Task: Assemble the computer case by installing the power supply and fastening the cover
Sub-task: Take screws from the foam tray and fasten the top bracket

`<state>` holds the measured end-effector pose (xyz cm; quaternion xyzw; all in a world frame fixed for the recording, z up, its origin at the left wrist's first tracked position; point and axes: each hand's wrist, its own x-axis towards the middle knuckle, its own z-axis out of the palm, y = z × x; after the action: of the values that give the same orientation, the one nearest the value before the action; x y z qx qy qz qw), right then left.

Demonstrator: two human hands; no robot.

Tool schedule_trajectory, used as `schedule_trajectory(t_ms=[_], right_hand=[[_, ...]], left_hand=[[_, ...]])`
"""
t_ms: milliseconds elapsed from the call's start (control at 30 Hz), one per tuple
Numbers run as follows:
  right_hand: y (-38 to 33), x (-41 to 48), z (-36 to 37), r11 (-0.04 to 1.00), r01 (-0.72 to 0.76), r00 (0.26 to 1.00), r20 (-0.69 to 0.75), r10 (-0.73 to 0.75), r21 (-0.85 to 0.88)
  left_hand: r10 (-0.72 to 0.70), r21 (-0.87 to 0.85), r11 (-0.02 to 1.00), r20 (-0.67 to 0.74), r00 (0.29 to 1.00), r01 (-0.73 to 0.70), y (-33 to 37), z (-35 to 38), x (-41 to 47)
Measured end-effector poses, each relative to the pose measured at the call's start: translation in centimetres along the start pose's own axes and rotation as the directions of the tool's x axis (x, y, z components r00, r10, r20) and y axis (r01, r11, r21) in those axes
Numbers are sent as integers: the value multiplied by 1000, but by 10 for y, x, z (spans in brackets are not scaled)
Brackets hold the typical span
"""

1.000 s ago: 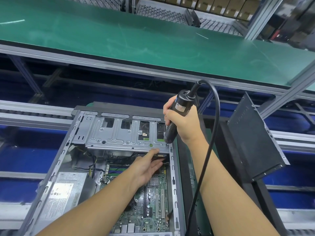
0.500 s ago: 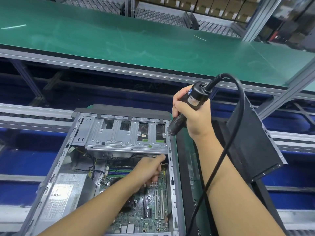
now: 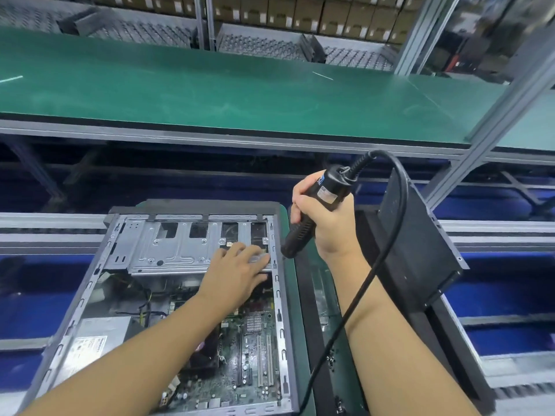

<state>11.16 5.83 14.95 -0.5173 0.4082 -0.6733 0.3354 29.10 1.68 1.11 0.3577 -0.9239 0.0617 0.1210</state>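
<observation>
An open computer case (image 3: 277,283) lies on its side in front of me, its motherboard (image 3: 255,349) exposed. The grey power supply (image 3: 93,346) sits in the case's near left corner. My left hand (image 3: 237,273) rests with spread, straight fingers on the right end of the metal drive cage (image 3: 168,250). My right hand (image 3: 326,226) grips a black electric screwdriver (image 3: 312,214), tip pointing down-left just outside the case's right rail. Its black cable (image 3: 372,277) loops over my right forearm. The black cover panel (image 3: 417,250) leans tilted to the right of the case.
A green conveyor belt (image 3: 240,94) runs across behind the case. Blue bins (image 3: 507,301) and metal roller rails lie left and right. A metal frame post (image 3: 504,97) rises at the right. Cardboard boxes (image 3: 330,13) line shelves at the back.
My left hand came up from the motherboard area onto the drive cage and spread flat. My right hand lifted the screwdriver up and to the right, away from the case.
</observation>
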Motion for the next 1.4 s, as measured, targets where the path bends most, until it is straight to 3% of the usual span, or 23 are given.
schedule_trajectory(t_ms=[67, 167, 267, 333, 400, 533, 567, 633, 700, 767, 933, 1067, 1133, 1200, 1300, 1400], right_hand=[[-4, -3, -10, 1000, 20, 999, -25, -20, 2], [-10, -9, -27, 999, 47, 998, -42, -47, 10], [-12, -17, -36, 998, 65, 997, -45, -64, 23], [-12, -22, -34, 996, 69, 997, -28, -68, 49], [-12, -27, -27, 993, 59, 998, 0, -59, 103], [-10, -35, -1, 979, 32, 997, 58, -44, 199], [-10, -38, 6, 977, 23, 996, 74, -40, 214], [-10, -46, 21, 975, 9, 994, 104, -33, 221], [-12, -54, 36, 978, 4, 992, 123, -30, 210], [-17, -62, 52, 981, 5, 991, 129, -31, 196], [-30, -79, 95, 987, 43, 989, 136, -65, 155], [-38, -98, 127, 997, 60, 986, 153, -65, 40], [-40, -110, 137, 996, 89, 985, 151, -85, -20], [-43, -124, 140, 994, 82, 987, 142, -70, -78], [-47, -141, 140, 978, 5, 990, 137, 24, -207], [-51, -153, 126, 919, 12, 981, 182, 66, -395]], left_hand=[[-3, -34, 999, 77, 997, 5, -3, -3, 0], [-158, -223, 956, 147, 976, 188, -2, -6, -5], [-430, -551, 746, 29, 902, 374, 12, -17, -9], [-520, -708, 567, 88, 850, 421, 23, -25, -12], [-551, -763, 446, 178, 816, 467, 31, -35, -16], [-562, -770, 402, 219, 797, 495, 27, -44, -39], [-572, -790, 346, 249, 782, 505, 22, -45, -46], [-587, -837, 140, 360, 725, 529, 13, -46, -60], [-553, -808, -83, 525, 648, 583, 4, -51, -71], [-449, -722, -236, 675, 586, 650, -4, -59, -81], [-102, -641, -317, 756, 647, 699, -16, -96, -105], [89, -520, -526, 753, 652, 673, -8, -128, -113], [111, -402, -704, 752, 650, 585, 0, -139, -114], [93, -324, -819, 739, 667, 474, 7, -145, -112], [27, -269, -909, 723, 690, 317, 11, -145, -105], [-31, -296, -912, 739, 673, 283, 10, -134, -98]])
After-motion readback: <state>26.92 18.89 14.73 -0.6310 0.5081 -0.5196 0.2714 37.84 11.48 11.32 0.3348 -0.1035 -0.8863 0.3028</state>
